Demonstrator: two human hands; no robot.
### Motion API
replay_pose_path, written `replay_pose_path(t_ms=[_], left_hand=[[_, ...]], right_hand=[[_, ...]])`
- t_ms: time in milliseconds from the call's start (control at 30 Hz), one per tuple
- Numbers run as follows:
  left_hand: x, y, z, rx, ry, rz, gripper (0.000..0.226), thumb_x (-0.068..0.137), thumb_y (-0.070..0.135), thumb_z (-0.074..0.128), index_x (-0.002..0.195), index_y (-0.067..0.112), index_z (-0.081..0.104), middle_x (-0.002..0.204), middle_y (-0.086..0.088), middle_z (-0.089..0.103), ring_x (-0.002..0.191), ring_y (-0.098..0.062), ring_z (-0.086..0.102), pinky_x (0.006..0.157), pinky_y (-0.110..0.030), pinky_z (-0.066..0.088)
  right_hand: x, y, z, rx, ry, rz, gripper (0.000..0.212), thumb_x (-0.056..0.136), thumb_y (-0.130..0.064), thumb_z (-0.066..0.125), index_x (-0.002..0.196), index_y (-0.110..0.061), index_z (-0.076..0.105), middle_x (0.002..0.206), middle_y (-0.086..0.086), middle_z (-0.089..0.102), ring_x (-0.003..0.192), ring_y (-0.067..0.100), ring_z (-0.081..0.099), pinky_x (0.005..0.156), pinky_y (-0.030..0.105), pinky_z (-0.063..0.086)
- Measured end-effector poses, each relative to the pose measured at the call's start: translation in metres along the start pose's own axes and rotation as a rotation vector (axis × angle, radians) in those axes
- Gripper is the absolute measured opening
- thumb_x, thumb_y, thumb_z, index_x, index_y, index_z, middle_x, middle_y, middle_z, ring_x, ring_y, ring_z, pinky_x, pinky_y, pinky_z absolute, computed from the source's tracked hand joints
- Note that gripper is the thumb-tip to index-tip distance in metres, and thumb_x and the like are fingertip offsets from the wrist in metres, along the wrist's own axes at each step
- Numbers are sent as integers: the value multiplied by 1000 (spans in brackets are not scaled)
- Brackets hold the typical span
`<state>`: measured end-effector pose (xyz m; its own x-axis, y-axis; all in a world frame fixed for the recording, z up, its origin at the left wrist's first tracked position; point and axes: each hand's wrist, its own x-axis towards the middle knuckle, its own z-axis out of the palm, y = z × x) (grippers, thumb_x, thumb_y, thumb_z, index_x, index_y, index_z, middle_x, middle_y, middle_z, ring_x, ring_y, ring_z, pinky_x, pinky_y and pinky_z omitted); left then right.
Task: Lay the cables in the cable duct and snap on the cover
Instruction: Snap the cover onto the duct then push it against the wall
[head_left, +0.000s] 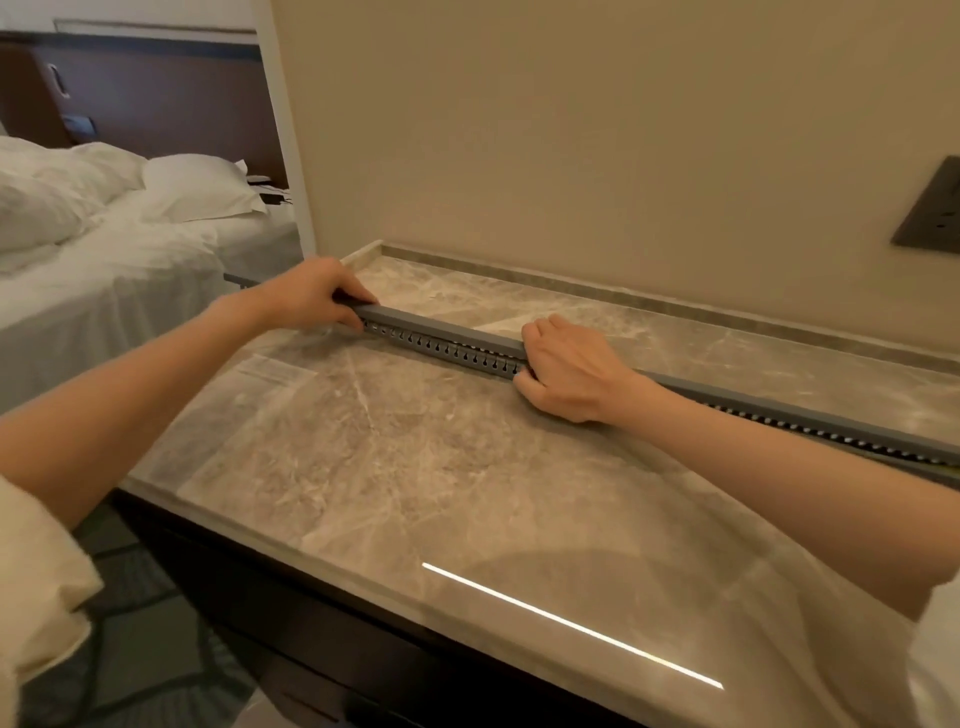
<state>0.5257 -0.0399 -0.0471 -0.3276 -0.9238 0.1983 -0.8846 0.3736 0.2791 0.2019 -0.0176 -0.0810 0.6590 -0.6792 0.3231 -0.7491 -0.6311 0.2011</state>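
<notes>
Left hand (311, 293): my fingers closed over the duct's left end, pinching cover to base.
Cable duct (447, 349): long grey slotted channel lying across the desk (415, 467); likely light, stiff plastic, walls flexing.
Cover (441, 325): seated on top; best pressed along the edges.
Right hand (566, 371): clamped around mid-length.
Cables: hidden.

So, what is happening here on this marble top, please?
A person is working on a long grey slotted cable duct that lies across the marble counter. The left hand grips the duct near its far left end, and the right hand grips it about the middle. The grey cover sits on top between the hands. No cables can be seen from here.
</notes>
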Motion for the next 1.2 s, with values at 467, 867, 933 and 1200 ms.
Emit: replay_pose_path(t_ms=[467,867,933,1200], left_hand=[[11,-19,-16,-10,-108,43,33,68,18,81,100,17,72,92,0,73,84,-16,64,80,-31,51],[4,-47,-29,261,-20,97,26,74,17,75,99,13,73,88,-5,73,79,-22,62,74,-34,49],[2,-47,-30,260,-20,97,23,76,14,72,99,14,73,88,-6,74,79,-22,63,74,-34,50],[-3,-43,-31,281,-10,119,21,89,7,56,102,11,70,86,-8,71,69,-15,49,68,-27,35]], right_hand=[[112,-83,22,151,-6,-12,26,100,-31,29,97,-11,44,89,9,58,66,21,41,58,34,31],[104,-99,25,-78,183,18,30,100,-17,29,94,-2,55,91,17,60,82,30,51,66,36,35],[105,-100,23,-96,207,18,31,100,-14,28,92,-3,55,89,16,60,82,29,51,66,36,36],[108,-105,13,-287,266,34,40,78,4,20,78,-9,58,71,7,61,65,21,53,58,29,40]])
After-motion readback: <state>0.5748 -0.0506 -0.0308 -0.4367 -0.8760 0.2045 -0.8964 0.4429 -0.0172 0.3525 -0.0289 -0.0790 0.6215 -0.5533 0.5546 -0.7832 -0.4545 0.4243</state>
